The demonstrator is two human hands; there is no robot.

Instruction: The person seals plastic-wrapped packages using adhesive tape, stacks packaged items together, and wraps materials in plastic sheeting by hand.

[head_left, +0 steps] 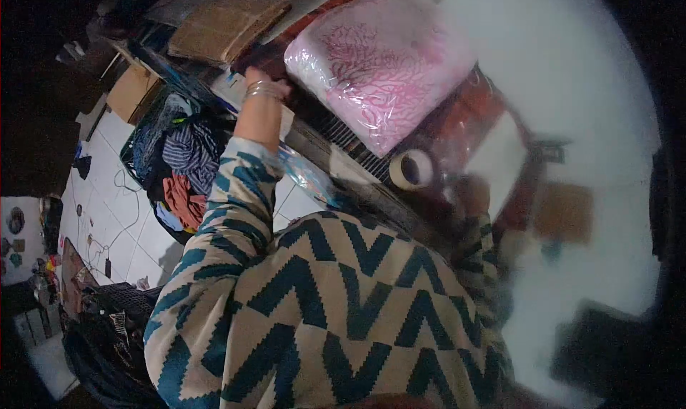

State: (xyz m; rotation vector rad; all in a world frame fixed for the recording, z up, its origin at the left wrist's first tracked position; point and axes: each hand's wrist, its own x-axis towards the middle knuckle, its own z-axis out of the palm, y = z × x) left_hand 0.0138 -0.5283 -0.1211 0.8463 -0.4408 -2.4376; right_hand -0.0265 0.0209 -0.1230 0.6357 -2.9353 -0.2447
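Observation:
A folded pink-and-white patterned item in shiny clear plastic (379,73) lies on the reddish-brown table. My left hand (266,82), with bangles at the wrist, is at the table's left side, just beyond the package's left corner. Its fingers point away from me and are mostly hidden, so any grip is unclear. A roll of tape (411,169) rests near the package's lower corner. My right hand (473,194) is dim and blurred, to the right of the tape roll and lower. Whether it holds anything does not show.
Flat brown cardboard (229,26) lies beyond my left hand. A crate of crumpled clothes (189,151) stands on the white tiled floor (121,223) to the left, beside a cardboard box (134,93). A thin cable runs over the tiles. Haze blurs the right side.

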